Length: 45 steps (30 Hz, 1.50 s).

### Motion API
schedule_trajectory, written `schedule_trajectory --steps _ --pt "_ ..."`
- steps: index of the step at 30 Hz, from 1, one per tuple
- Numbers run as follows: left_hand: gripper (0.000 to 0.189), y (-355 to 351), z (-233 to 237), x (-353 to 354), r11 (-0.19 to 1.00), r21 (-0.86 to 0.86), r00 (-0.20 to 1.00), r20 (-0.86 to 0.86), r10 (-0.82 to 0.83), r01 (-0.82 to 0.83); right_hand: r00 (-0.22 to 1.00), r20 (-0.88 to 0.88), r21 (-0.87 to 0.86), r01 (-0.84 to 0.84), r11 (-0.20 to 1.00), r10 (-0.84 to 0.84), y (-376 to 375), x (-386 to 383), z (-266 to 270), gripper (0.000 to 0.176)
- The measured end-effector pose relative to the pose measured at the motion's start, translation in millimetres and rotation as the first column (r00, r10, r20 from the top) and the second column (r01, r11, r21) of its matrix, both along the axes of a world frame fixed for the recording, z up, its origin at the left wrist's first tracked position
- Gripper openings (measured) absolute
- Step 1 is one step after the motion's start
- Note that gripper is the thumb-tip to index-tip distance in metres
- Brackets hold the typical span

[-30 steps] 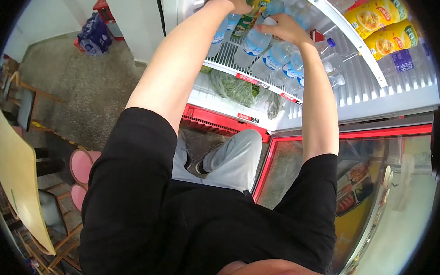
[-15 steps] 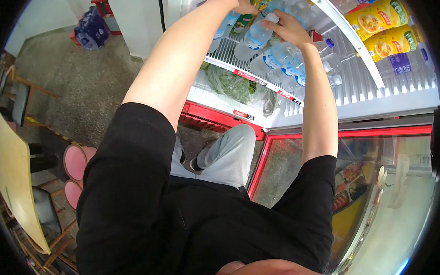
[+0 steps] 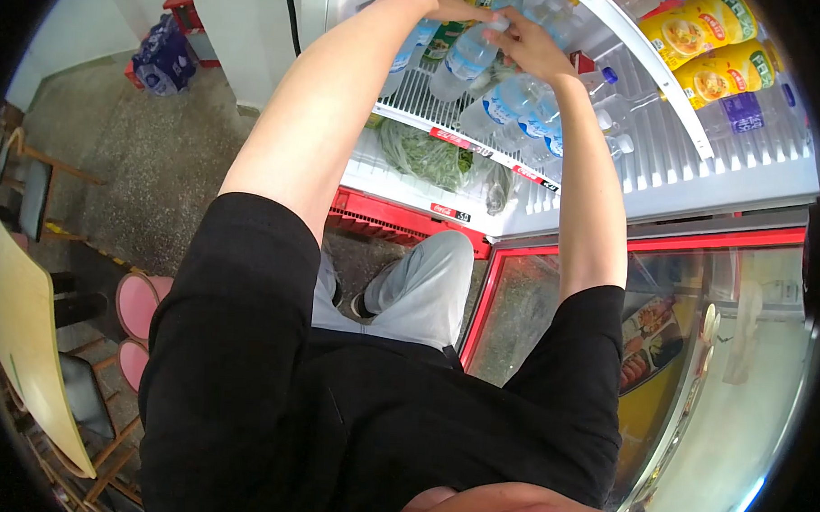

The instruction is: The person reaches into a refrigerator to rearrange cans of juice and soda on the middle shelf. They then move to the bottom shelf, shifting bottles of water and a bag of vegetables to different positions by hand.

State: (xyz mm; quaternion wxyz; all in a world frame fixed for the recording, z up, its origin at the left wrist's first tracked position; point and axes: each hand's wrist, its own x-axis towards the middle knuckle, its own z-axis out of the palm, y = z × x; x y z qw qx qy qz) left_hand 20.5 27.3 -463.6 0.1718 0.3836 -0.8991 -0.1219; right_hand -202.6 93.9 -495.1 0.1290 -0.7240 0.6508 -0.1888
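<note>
Nearest us, the black shirt (image 3: 368, 417) fills the bottom of the frame, grey trousers (image 3: 431, 288) just above it. Up past them, mid-upper frame, bagged greens (image 3: 423, 153) sit low in the fridge. And here at top centre is our bottle (image 3: 462, 66), over the wire shelf (image 3: 419, 87), more bottles (image 3: 510, 106) to its right; resting or lifted, we can't tell. The right hand (image 3: 533, 51) has its fingers narrow around the capped top. The left hand (image 3: 448, 5), at the top edge, stretches towards the cap; we can't tell whether its fingers hold anything. We'd judge it fairly heavy if full, thin-walled, squeezable, perhaps slippery with chill: best gripped at the stiff neck or label.
</note>
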Motion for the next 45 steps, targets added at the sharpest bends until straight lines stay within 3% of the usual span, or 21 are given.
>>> schedule_trajectory --steps 12,21,30,33,36,39,45 --pt "0.1 -7.7 0.0 -6.5 0.994 0.108 0.995 0.102 0.019 -0.03 0.998 0.021 -0.048 -0.056 0.997 0.057 -5.4 -7.5 -4.5 0.052" --pt "0.084 -2.2 4.0 -3.0 0.992 0.127 0.996 0.086 0.003 -0.014 1.0 -0.017 -0.061 0.012 0.998 -0.013 -8.6 -3.3 -1.6 0.066" --pt "0.072 -9.0 -4.9 -9.0 0.998 0.04 0.993 0.104 0.05 -0.055 0.999 -0.003 -0.054 0.04 0.998 -0.04 1.8 1.2 3.1 0.067" --pt "0.073 -9.2 -3.4 -7.7 0.995 0.082 0.993 0.11 0.053 -0.062 0.998 -0.007 -0.041 0.066 0.997 -0.066 -4.2 -3.0 -0.6 0.066" --pt "0.075 -4.8 0.7 -6.2 0.994 0.075 0.988 0.141 0.063 -0.074 0.997 -0.028 -0.082 0.063 0.995 -0.066 -9.7 -8.3 -4.7 0.055" --pt "0.077 -8.3 -1.6 -9.0 0.992 0.053 0.979 0.176 0.102 -0.112 0.963 0.246 -0.018 0.117 0.993 -0.109 -11.1 -13.3 -5.2 0.041" --pt "0.077 -8.2 -0.4 -7.8 0.995 0.043 0.979 0.188 0.077 -0.086 0.935 0.294 -0.076 0.231 0.97 -0.199 -8.0 -11.0 -1.0 0.024"
